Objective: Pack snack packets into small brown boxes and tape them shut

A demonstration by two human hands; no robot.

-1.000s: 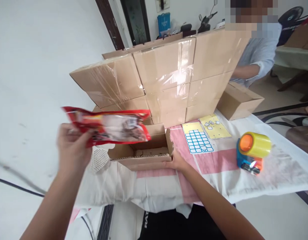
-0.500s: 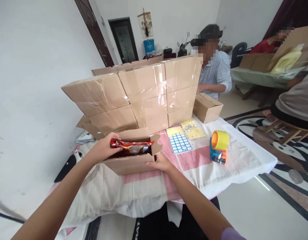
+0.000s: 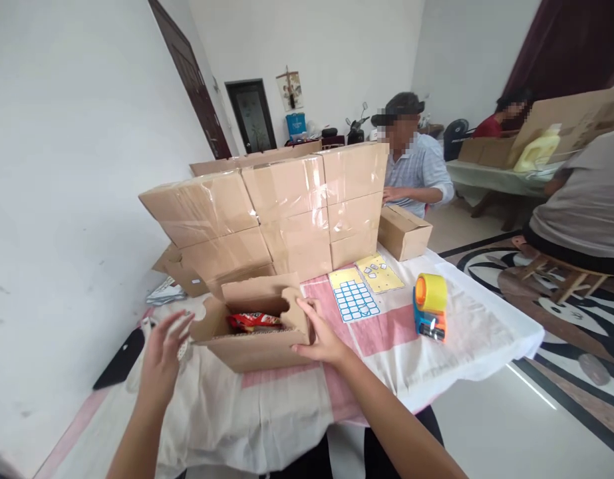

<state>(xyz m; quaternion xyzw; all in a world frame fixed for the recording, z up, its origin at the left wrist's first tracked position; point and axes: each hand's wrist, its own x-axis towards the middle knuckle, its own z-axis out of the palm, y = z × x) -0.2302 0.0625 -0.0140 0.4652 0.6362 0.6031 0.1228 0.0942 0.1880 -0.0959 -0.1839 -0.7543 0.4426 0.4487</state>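
An open cardboard box (image 3: 257, 354) stands near the table's front edge, its flaps up. Down inside it lies a red snack packet (image 3: 254, 321), partly hidden by the front wall. My right hand (image 3: 320, 334) grips the box's right end, thumb on the front and fingers at the right flap. Just left of the box, my left hand (image 3: 161, 352) is raised with its fingers apart and nothing in it. Its fingertips are close to the left flap (image 3: 201, 329); whether they touch I cannot tell.
Taped cardboard boxes (image 3: 291, 219) form a wall behind. A tape dispenser (image 3: 430, 306) and a sheet with a blue grid (image 3: 356, 301) lie on the cloth-covered table (image 3: 471, 332). Another closed box (image 3: 405, 234) stands by a seated person (image 3: 419, 166). A dark object (image 3: 120, 359) lies at left.
My left hand has let go of the red packet and moved out to the left. The packet now sits lower in the box. My right hand has shifted up toward the right flap.
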